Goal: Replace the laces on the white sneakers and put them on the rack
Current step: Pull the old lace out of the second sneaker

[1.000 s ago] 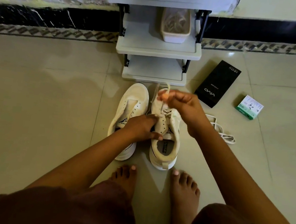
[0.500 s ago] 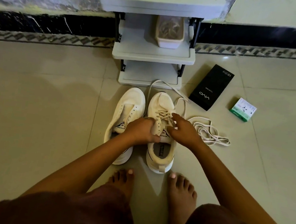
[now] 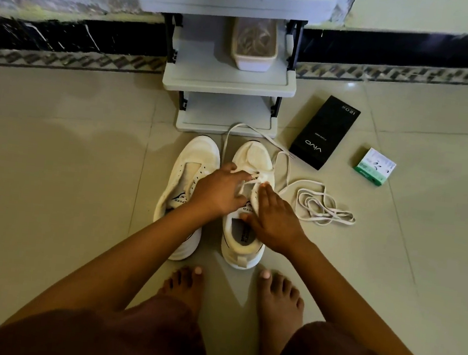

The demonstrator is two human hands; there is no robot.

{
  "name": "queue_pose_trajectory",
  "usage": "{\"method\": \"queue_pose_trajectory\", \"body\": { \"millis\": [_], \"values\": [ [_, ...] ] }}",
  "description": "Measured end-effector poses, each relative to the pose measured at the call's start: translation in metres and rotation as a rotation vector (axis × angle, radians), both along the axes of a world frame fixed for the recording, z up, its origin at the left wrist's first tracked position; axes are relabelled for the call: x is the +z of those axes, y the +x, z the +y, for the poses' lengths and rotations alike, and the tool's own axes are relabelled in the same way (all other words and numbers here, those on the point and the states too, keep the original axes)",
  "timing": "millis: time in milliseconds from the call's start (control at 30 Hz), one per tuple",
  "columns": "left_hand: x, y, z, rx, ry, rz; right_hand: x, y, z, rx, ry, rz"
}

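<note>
Two white sneakers stand side by side on the tiled floor in front of the rack [image 3: 228, 81]. The left sneaker [image 3: 190, 170] has empty eyelets. The right sneaker [image 3: 255, 156] is partly laced, and its lace [image 3: 283, 165] trails in loops toward the rack's foot. My left hand [image 3: 220, 190] reaches across onto the right sneaker, fingertips pinching the lace at its crossing. My right hand [image 3: 274, 219] lies on that shoe's right side with straight fingers and the thumb by the tongue. A loose lace [image 3: 319, 206] is piled on the floor to the right.
A pale tub [image 3: 252, 60] with coiled laces sits on the rack's middle shelf; the lowest shelf [image 3: 225, 115] holds nothing. A black phone box [image 3: 324, 132] and a small green-and-white box [image 3: 375, 167] lie to the right. My bare feet [image 3: 184, 285] are behind the shoes.
My right hand let go of the raised lace end and came down onto the right sneaker's side. My left hand slid forward from the tongue to the lace crossing.
</note>
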State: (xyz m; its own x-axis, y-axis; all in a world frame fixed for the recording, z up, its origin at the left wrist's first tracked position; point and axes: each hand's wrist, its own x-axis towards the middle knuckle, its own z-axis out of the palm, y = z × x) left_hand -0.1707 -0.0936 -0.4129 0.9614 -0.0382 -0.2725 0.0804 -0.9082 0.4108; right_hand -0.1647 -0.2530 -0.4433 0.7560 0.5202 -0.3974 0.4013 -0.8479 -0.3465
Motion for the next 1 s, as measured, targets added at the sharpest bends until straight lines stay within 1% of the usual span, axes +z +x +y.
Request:
{"method": "queue_pose_trajectory", "body": {
  "millis": [100,167,233,333,400,533,567,667,700,733,767,800,867,933,967,1000],
  "values": [
    [0.000,0.003,-0.008,-0.079,0.236,0.026,-0.006,-0.004,-0.003,0.033,-0.026,-0.022],
    [-0.002,0.002,-0.011,-0.105,0.283,0.027,-0.009,-0.005,-0.002,0.019,-0.011,-0.037],
    [-0.004,0.005,-0.011,-0.082,0.193,0.058,-0.012,-0.007,-0.002,0.003,0.006,-0.058],
    [-0.003,0.013,-0.013,0.051,-0.022,0.123,-0.014,-0.012,-0.002,0.032,0.016,-0.074],
    [-0.003,0.016,-0.015,0.106,-0.042,0.149,-0.015,-0.016,-0.003,0.079,0.022,-0.075],
    [-0.003,0.009,-0.012,0.120,-0.043,0.155,-0.017,-0.018,-0.004,0.108,0.019,-0.093],
    [-0.002,0.007,-0.011,0.096,0.004,0.132,-0.017,-0.018,-0.003,0.103,0.015,-0.098],
    [0.000,0.003,-0.011,-0.028,0.321,0.015,-0.017,-0.021,-0.003,0.066,0.010,-0.107],
    [0.000,0.002,-0.012,-0.043,0.367,-0.016,-0.017,-0.022,-0.003,0.051,0.010,-0.109],
    [0.000,0.003,-0.012,-0.052,0.366,-0.034,-0.016,-0.023,-0.003,0.042,0.007,-0.112],
    [0.001,0.003,-0.011,-0.048,0.307,-0.041,-0.017,-0.023,-0.003,0.039,0.002,-0.117],
    [0.001,0.004,-0.010,-0.019,0.191,-0.043,-0.016,-0.022,-0.003,0.040,-0.004,-0.125],
    [0.006,0.007,-0.009,0.077,-0.102,-0.024,-0.016,-0.022,-0.003,0.040,-0.014,-0.126],
    [0.011,0.007,-0.011,0.166,-0.347,0.041,-0.017,-0.022,-0.004,0.027,-0.012,-0.130],
    [0.013,0.006,-0.013,0.187,-0.429,0.104,-0.018,-0.022,-0.004,0.019,-0.008,-0.133],
    [0.012,0.005,-0.013,0.174,-0.448,0.160,-0.018,-0.021,-0.003,0.011,-0.004,-0.132]
  ]
}}
